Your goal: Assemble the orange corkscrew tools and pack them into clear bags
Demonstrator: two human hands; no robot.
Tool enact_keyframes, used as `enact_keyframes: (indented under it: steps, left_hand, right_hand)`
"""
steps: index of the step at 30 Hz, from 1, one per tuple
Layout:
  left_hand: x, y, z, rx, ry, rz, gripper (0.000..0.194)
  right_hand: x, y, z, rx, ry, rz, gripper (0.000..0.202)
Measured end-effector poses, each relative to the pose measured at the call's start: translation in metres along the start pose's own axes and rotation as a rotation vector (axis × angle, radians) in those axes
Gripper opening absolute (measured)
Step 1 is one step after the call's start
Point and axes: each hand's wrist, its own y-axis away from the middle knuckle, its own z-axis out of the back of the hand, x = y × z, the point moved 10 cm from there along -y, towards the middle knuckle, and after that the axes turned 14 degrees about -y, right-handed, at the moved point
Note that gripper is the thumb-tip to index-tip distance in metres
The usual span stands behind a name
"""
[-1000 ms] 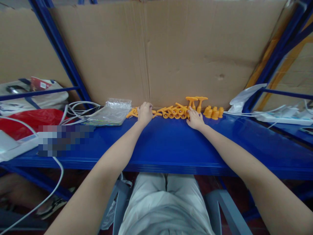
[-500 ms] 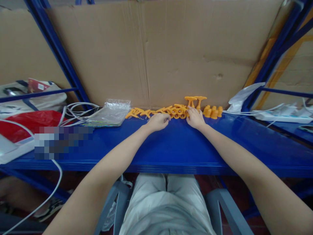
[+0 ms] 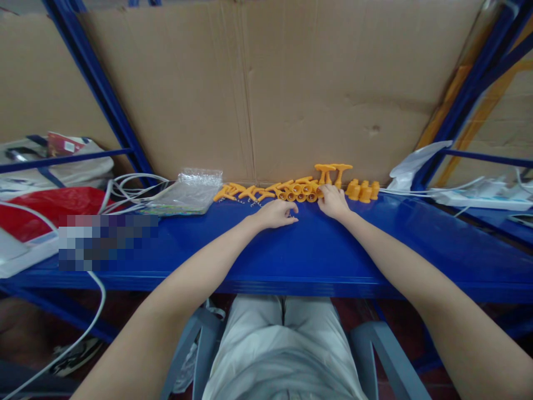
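Note:
My left hand [image 3: 280, 214] is over the blue table, thumb and fingers apart, with nothing plainly held. Just behind it lie several orange cup-ended pieces [image 3: 300, 193], stacked with round openings facing me. Touching the right end of that stack is my right hand [image 3: 332, 202]; its fingertips are too small to tell what they hold. Two orange T-shaped pieces [image 3: 339, 175] stand upright behind the right hand. To its right is a group of orange knobbed pieces [image 3: 364, 191]. Orange forked pieces with small metal screws [image 3: 233, 192] lie left of the stack.
Plastic-wrapped flat packs [image 3: 187, 194] and white cables lie at the left, beside a red bag [image 3: 62, 208]. A cardboard sheet [image 3: 291, 94] rises behind the table [image 3: 300, 250]. A white power strip [image 3: 478, 198] sits at the right.
My left hand has moved slightly right and toward me, away from the orange pieces, and its fingers have spread. More of the stack's round ends show. My right hand has barely moved.

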Motion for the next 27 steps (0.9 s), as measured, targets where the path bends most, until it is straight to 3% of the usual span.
enact_keyframes:
  steps: [7,10,13,16,19,23,27]
  left_hand:
    - [0.010,-0.001,-0.001,-0.010,-0.028,0.046,0.025]
    - [0.029,0.000,-0.002,-0.059,-0.102,0.119,0.022]
    - [0.061,0.006,-0.008,-0.050,-0.167,0.274,0.026]
    - [0.091,0.015,-0.027,0.127,-0.170,0.427,0.032]
    - [0.106,0.024,-0.040,0.270,-0.154,0.482,0.037]
    - [0.111,0.026,-0.040,0.300,-0.154,0.507,0.040]
    - [0.111,0.028,-0.040,0.309,-0.131,0.535,0.041]
  right_hand:
    - [0.000,-0.001,-0.001,0.005,-0.073,0.019,0.042]
    - [-0.005,-0.004,0.003,-0.030,-0.128,0.007,0.038]
    - [-0.018,-0.008,0.015,-0.100,-0.170,-0.045,0.033]
    - [-0.040,-0.009,0.034,-0.203,-0.187,-0.141,0.033]
    - [-0.071,-0.003,0.052,-0.293,-0.183,-0.260,0.038]
    - [-0.113,0.012,0.064,-0.301,-0.150,-0.414,0.053]
    - [-0.145,0.028,0.064,-0.208,-0.108,-0.565,0.063]
